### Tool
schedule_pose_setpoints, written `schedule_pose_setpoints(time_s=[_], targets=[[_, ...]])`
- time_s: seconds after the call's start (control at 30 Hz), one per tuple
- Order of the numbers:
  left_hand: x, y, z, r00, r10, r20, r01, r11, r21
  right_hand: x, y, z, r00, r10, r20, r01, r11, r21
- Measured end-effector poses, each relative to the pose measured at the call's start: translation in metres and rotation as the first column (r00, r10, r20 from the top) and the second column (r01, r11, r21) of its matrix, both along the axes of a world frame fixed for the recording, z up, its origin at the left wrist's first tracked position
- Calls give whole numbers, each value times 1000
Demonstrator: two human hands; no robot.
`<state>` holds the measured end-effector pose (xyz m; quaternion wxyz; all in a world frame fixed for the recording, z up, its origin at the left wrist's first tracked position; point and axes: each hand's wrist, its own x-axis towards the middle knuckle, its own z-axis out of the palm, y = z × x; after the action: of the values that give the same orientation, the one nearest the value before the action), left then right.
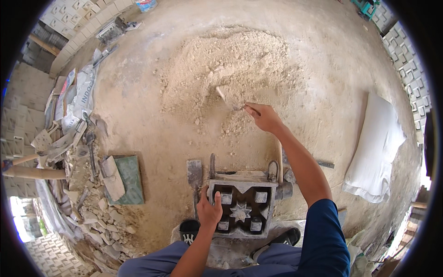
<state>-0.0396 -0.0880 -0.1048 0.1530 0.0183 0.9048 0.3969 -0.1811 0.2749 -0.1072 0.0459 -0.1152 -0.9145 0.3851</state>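
Grey mould (241, 212) (star-centred), face-up

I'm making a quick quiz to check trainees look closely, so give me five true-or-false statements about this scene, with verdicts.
1. The left hand is at the mould. True.
2. The right hand is at the mould too. False: it is at the pile of pale loose material.
3. The mould has a star-shaped part at its middle. True.
4. The green board lies to the right of the mould. False: it lies to the left.
5. The white sack lies to the right of the pile. True.
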Motion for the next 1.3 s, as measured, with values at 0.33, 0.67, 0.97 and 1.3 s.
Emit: schedule_pose_setpoints(time_s=[0.33, 0.67, 0.97, 1.3], targets=[[1, -2, 0, 1000, 9, -6, -10, 995, -95, -3, 1, 15, 882, -278, 382, 392, 881, -266], [1, 3, 5, 1000, 15, -19, -16, 998, -55, -16, 3, -17, 962, -196, 189, 219, 970, -108], [1, -2, 7, 1000, 24, 5, -23, 997, -78, 19, -20, -2, 944, -303, 130, 307, 952, -14], [-3, 1, 12, 991, 19, 134, -9, 997, -77, 38, 4, 10, 860, -400, 315, 499, 786, -365]])
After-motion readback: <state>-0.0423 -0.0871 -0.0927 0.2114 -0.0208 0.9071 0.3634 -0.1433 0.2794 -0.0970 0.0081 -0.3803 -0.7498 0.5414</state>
